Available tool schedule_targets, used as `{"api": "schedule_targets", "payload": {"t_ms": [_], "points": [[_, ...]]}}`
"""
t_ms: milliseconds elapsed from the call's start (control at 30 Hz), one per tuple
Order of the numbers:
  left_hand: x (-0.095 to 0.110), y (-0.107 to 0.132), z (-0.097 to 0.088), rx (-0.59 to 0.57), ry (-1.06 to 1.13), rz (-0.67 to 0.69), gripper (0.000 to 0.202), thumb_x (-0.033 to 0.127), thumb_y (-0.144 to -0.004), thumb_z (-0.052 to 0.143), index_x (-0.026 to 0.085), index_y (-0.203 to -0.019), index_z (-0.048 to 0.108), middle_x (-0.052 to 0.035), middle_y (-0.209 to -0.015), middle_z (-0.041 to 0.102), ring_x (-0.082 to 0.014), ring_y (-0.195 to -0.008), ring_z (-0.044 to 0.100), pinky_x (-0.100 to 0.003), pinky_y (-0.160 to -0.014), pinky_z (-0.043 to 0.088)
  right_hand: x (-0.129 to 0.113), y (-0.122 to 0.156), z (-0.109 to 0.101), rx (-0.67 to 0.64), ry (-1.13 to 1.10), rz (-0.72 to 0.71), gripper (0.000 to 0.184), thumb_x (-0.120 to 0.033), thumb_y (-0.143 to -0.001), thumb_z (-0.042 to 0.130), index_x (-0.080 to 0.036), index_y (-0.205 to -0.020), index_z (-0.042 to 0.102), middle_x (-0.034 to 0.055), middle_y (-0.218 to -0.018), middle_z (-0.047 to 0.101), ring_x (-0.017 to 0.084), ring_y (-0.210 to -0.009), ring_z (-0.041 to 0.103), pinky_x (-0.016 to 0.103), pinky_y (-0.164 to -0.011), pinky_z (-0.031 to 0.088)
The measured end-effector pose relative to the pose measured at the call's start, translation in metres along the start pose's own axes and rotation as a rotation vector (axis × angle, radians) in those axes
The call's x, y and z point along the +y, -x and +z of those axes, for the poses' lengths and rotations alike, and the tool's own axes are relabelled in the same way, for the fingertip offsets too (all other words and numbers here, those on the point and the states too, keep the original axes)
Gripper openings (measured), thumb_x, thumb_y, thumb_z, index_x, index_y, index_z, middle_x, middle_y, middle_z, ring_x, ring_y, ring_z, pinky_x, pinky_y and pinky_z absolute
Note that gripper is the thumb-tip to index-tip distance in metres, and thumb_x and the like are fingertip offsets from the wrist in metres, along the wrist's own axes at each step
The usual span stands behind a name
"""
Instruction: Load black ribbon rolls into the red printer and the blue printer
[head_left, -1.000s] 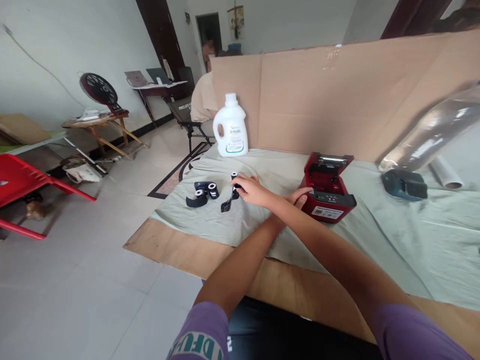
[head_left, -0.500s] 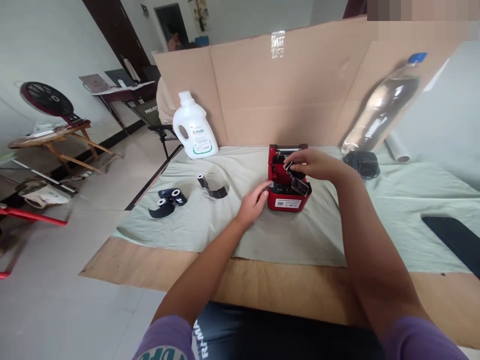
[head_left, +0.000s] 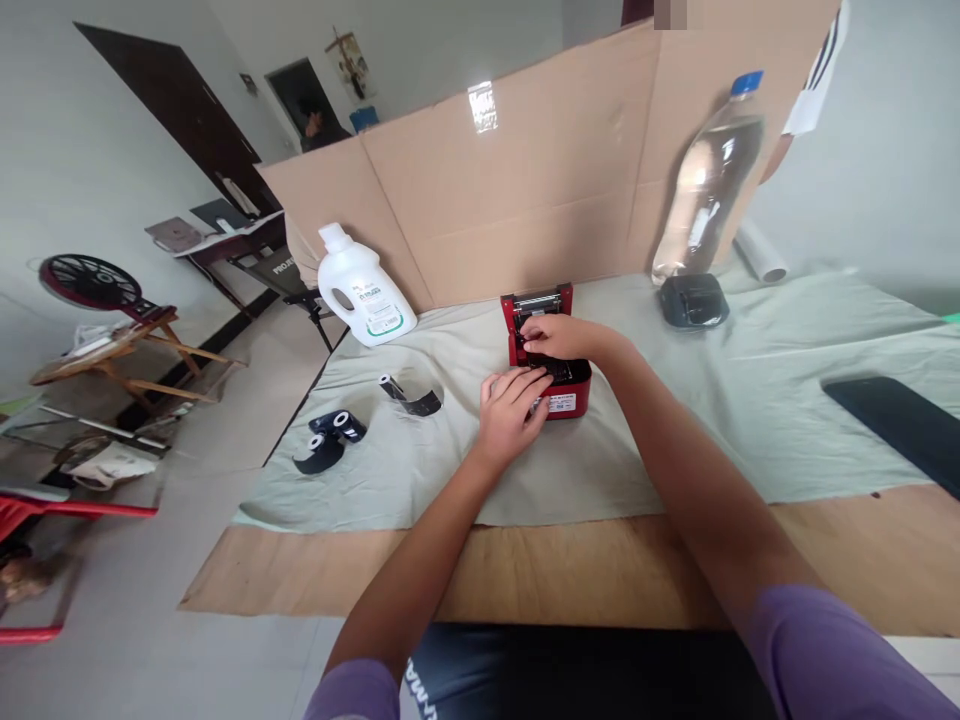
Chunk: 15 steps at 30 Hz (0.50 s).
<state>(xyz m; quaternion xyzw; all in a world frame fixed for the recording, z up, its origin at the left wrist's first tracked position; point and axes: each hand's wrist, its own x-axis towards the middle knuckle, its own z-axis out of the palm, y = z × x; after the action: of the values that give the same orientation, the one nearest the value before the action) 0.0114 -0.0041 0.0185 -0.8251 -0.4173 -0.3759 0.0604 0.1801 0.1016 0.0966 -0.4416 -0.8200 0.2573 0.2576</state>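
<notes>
Red thermal printer [head_left: 573,401], lid raised, sits under the right hand's [head_left: 559,338] curled fingers, any grip hidden; the left hand's [head_left: 511,412] extended fingers rest on its front. Loading seems underway, next calling for careful seating.

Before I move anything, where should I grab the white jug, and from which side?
I'd take the white jug by its loop handle, coming in from the left. The handle is on that side, with a see-through opening that looks roomy enough for fingers. The cardboard stands behind the jug, so reaching from the back looks awkward.
</notes>
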Motion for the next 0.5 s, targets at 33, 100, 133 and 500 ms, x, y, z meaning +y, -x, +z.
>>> {"api": "schedule_targets", "payload": {"t_ms": [33, 100, 133, 500], "points": [[0.001, -0.001, 0.0, 0.034, -0.004, -0.005, 0.027, 0.031, -0.098, 0.052, 0.025, -0.119, 0.069, -0.0065, -0.125, 0.072, -0.0238, -0.122, 0.059, -0.044, -0.108, 0.034, -0.002, 0.003, -0.01, -0.021, -0.015, 0.0, 0.011, -0.021, -0.084, 0.063, -0.02, -0.093, 0.07, 0.0053, -0.095, 0.076, 0.021, -0.086, 0.069, 0.032, -0.08, 0.053], [0.001, -0.003, 0.0, 0.078, 0.0, -0.005, 0.023, 0.031, -0.098, 0.056, 0.025, -0.112, 0.072, -0.0055, -0.118, 0.074, -0.0229, -0.115, 0.062, -0.043, -0.104, 0.036, -0.002, 0.008, -0.028, 0.036, -0.055, 0.011, 0.014, -0.028, -0.088, 0.059, -0.021, -0.088, 0.07, 0.0042, -0.087, 0.075, 0.022, -0.084, 0.068, 0.034, -0.081, 0.052], [0.001, -0.004, -0.001, 0.084, 0.002, 0.003, 0.021, 0.031, -0.097, 0.057, 0.025, -0.11, 0.072, -0.0053, -0.116, 0.075, -0.0225, -0.112, 0.063, -0.042, -0.103, 0.036, -0.001, 0.009, -0.034, 0.138, -0.075, 0.025, 0.016, -0.031, -0.088, 0.059, -0.02, -0.087, 0.07, 0.0044, -0.085, 0.074, 0.022, -0.084, 0.067, 0.035, -0.082, 0.051], [-0.005, -0.026, -0.018, 0.029, 0.003, 0.181, 0.026, 0.022, -0.1, 0.049, 0.025, -0.11, 0.073, -0.0057, -0.099, 0.078, -0.0212, -0.094, 0.067, -0.039, -0.091, 0.035, 0.035, 0.0, -0.003, 0.595, -0.613, 0.246, 0.033, -0.053, -0.082, 0.052, -0.022, -0.074, 0.057, 0.0008, -0.078, 0.057, 0.019, -0.081, 0.053, 0.036, -0.08, 0.047]]}}
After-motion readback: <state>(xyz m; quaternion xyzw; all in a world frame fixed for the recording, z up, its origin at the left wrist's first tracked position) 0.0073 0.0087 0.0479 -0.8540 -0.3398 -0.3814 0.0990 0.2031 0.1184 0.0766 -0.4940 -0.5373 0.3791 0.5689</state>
